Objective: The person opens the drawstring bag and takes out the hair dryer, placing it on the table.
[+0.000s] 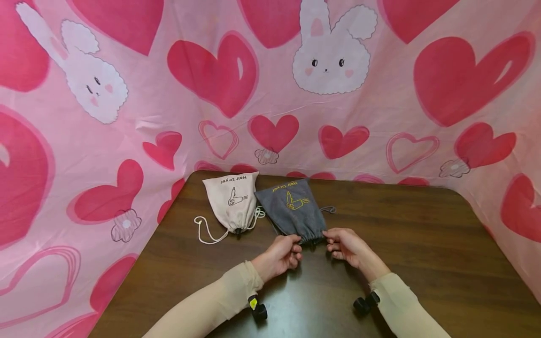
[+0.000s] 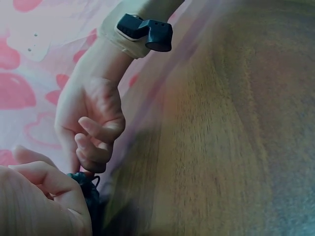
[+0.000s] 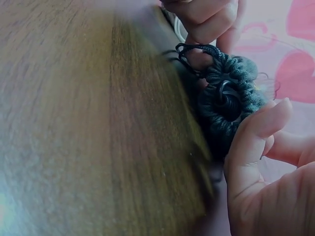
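A dark grey drawstring bag (image 1: 302,218) with a yellow hair dryer print lies on the table, its mouth towards me. My left hand (image 1: 279,257) pinches the left side of the mouth between thumb and forefinger. On the opposite side, the fingertips of my right hand (image 1: 350,248) pinch the rim. In the right wrist view the gathered mouth (image 3: 246,69) is partly open, and a black coiled cord (image 3: 227,104) shows inside it. A thin dark drawstring loop (image 1: 328,210) sticks out at the bag's right. What else the bag contains is hidden.
Left of the grey bag lies a cream drawstring bag (image 1: 226,199) with a black hair dryer print and white cords (image 1: 207,239). Both bags are on a brown wooden table (image 1: 422,244). A pink heart-and-rabbit cloth (image 1: 270,98) hangs behind and beside it.
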Available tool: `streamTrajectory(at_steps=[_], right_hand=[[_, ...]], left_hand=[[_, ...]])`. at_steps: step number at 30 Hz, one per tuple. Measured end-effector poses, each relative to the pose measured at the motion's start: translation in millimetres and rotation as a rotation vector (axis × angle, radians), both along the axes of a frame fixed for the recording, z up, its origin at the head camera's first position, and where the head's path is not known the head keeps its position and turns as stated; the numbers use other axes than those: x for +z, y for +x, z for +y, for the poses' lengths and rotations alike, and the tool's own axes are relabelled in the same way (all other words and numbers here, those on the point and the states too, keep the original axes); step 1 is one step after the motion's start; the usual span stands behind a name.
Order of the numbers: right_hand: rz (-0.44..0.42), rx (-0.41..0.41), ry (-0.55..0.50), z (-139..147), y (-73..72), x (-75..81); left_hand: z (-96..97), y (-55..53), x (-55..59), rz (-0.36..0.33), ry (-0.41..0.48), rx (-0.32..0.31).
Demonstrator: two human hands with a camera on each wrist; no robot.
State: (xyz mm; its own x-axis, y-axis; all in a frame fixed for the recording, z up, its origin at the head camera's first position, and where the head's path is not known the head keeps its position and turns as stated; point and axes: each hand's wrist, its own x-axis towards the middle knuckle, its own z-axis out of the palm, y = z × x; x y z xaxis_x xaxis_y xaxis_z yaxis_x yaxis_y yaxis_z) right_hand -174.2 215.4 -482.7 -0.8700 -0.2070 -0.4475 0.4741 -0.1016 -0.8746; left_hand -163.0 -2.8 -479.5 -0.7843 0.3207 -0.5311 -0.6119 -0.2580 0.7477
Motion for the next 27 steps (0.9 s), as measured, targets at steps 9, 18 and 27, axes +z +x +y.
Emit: streamTrajectory(at_steps=[9, 18, 27], right_hand=[[0.005, -0.019, -0.054, 2.6, -1.8, 1.3], [0.004, -0.017, -0.072, 5.7, -3.4, 1.9], [-0.005, -0.007, -0.069, 4.7, -2.5, 2.2]], left_hand=[[-0.1, -0.8, 1.9, -0.027, 0.02, -0.015], [-3.1, -1.6, 2.8, -0.048, 0.022, -0.02], [-4.2, 0.1, 0.6, -0.032, 0.004, -0.017]])
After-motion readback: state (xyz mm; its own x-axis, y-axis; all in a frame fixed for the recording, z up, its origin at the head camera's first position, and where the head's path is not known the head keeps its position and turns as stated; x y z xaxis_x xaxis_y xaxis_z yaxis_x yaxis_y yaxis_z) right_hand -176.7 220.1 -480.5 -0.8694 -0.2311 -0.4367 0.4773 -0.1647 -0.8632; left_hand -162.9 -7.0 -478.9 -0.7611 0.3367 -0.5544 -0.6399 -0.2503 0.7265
